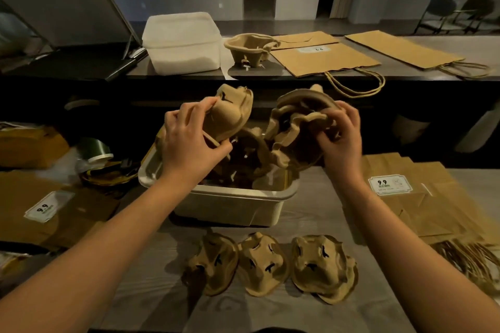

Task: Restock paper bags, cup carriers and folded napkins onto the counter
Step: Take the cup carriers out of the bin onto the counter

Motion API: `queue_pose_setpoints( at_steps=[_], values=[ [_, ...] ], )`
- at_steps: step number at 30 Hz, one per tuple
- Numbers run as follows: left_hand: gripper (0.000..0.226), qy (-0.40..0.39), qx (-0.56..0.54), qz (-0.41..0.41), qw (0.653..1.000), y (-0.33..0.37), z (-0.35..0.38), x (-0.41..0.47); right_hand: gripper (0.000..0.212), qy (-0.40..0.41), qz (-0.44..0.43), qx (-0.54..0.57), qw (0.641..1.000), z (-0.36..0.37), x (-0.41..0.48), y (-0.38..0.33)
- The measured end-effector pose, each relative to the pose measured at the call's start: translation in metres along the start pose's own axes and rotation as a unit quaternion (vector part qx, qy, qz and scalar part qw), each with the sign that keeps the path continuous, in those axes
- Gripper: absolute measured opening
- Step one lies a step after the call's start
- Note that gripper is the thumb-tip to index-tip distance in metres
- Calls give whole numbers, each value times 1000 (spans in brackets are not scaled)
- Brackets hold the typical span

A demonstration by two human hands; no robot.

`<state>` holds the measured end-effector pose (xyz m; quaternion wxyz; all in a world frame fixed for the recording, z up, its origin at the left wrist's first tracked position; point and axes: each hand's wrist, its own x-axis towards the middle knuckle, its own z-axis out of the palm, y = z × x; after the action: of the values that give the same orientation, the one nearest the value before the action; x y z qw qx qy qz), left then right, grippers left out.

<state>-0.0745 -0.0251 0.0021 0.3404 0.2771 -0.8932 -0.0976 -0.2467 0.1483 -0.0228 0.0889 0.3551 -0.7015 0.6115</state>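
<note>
Now | left hand (192,142) curls round one cup carrier (228,113) above the bin (232,196) | right hand (341,138) pinches a nested carrier stack (297,124) over the bin's right side | three carriers (263,263) lie on the near bench (297,315)

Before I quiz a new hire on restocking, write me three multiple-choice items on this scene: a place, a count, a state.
1. The white tub stands: A) on the floor; B) on the far counter; C) on a chair.
2. The cup carriers in a row on the near table number: A) two; B) five; C) three.
3. The left hand and right hand are: A) gripping lifted carriers above the bin; B) idle; C) folding napkins.
Key: 1 B, sits left of the upright carrier. 2 C, three lie side by side. 3 A, both curl round them.
</note>
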Motion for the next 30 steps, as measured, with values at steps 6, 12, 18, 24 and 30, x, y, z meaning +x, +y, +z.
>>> queue_pose_setpoints(
  at_steps=[6, 12, 18, 24, 30],
  values=[
    [72, -3, -66, 37, 997, 52, 0, 0, 31, 78, 41, -15, 996, -54, -5, 4],
    [72, -55, -117, 61, 990, 90, 13, -19, 41, 18, 91, 2, 996, -118, -25, 30],
    [73, -86, -128, 87, 984, 107, 24, -60, 33, -98, 192, -43, 976, -145, -56, 68],
    [70, -95, -78, 161, 979, 110, 40, -112, 27, -226, 296, -68, 926, -142, -85, 104],
    [71, -137, -45, 223, 964, 98, 59, -160, 37, -297, 276, -175, 897, -135, -83, 120]
  ],
)
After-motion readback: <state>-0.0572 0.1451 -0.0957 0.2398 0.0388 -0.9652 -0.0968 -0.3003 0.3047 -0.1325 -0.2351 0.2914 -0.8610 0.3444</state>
